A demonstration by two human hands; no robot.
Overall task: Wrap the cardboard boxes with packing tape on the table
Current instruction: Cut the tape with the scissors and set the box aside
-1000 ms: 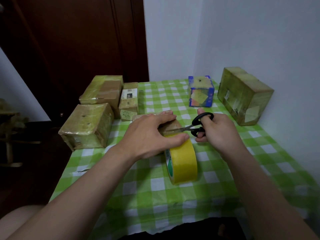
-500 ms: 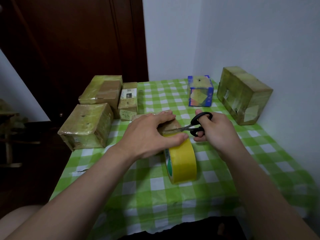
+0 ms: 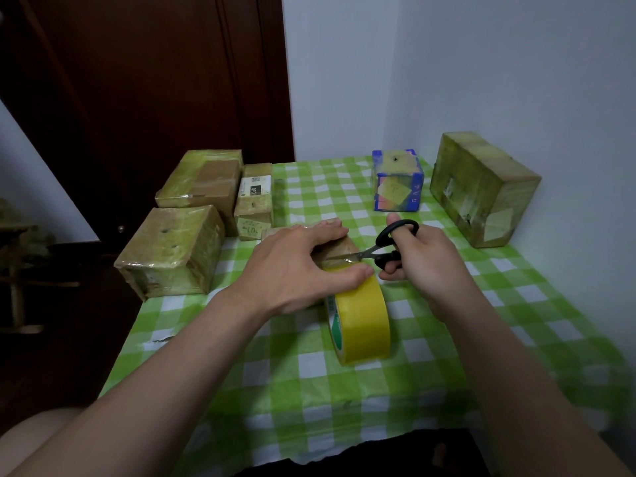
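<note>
A small cardboard box lies mid-table, mostly hidden under my left hand, whose fingers lie across its top while the thumb presses the yellow tape roll standing on edge just in front. My right hand grips black-handled scissors. Their blades point left at the strip of tape between roll and box. Whether the blades are closed on the tape I cannot tell.
Three taped boxes crowd the table's left side near its edge. A blue box and a large taped box stand at the back right by the wall. The green checked tablecloth covers the table.
Almost nothing moved. The scissors and my right hand shifted very slightly; my left hand stays on the box and roll.
</note>
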